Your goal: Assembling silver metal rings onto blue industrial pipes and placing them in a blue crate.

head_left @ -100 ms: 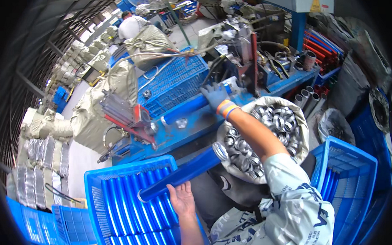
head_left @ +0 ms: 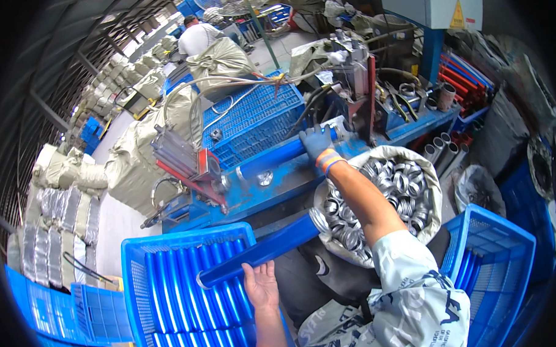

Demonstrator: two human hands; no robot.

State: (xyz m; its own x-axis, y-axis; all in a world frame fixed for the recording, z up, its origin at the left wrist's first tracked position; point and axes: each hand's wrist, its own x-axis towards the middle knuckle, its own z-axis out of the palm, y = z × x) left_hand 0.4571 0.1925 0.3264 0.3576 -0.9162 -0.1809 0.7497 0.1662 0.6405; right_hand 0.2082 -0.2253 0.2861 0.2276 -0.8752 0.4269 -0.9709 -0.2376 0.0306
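Note:
My bare left hand (head_left: 262, 286) is palm up under a blue tube (head_left: 259, 252), its fingertips tucked behind the tube and bearing it. A silver ring (head_left: 318, 221) sits at the tube's upper right end, beside a sack of silver metal rings (head_left: 405, 180). My right hand (head_left: 317, 143), in a grey-blue glove with an orange cuff, grips a second blue tube (head_left: 271, 159). That tube lies along the blue workbench (head_left: 245, 203), between the left clamp fixture (head_left: 189, 161) and the right one (head_left: 355, 79). The fingers' undersides are hidden.
A blue crate (head_left: 130, 282) of blue tubes stands below the left tube; another blue crate (head_left: 506, 233) is at right. An upturned blue crate (head_left: 257, 116) lies behind the bench. Grey pipes (head_left: 443, 148) stand at right. Far off, a person (head_left: 198, 38) sits among sacks.
The whole view has shifted slightly, so the scene sits a little lower and to the right. Both hands keep their hold on the tubes.

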